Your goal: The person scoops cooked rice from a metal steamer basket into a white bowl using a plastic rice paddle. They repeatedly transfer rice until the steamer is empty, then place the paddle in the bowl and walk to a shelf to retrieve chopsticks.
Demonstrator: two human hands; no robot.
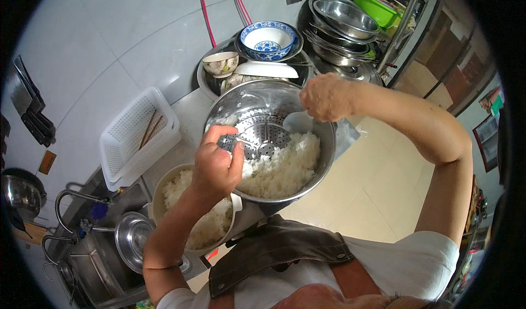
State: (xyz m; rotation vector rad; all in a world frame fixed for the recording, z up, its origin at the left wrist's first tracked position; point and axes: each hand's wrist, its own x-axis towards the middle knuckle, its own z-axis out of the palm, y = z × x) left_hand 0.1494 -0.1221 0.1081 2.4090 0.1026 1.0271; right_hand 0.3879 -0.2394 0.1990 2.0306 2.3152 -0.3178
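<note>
In front of me is a wide stainless steel steamer pot (pixel 326 161) with a perforated steamer plate (pixel 267 134) inside. Cooked white rice (pixel 283 171) lies heaped along its near right side, and part of the plate shows bare. My right hand (pixel 326 97), above the pot's far right rim, grips a pale rice paddle (pixel 298 122) whose blade points down into the pot. My left hand (pixel 218 161) is over the left rim, thumb and index finger apart; its other fingers are hidden. A cream-coloured pot (pixel 158 185) of rice stands under my left forearm.
Behind the steamer, a metal basin (pixel 205 81) holds bowls, including a blue-and-white bowl (pixel 267 40). Stacked steel basins (pixel 345 19) stand at the far right. Left are a white plastic basket (pixel 139 140) with chopsticks (pixel 150 130), a sink (pixel 94 268), and cleavers (pixel 31 103) on the wall.
</note>
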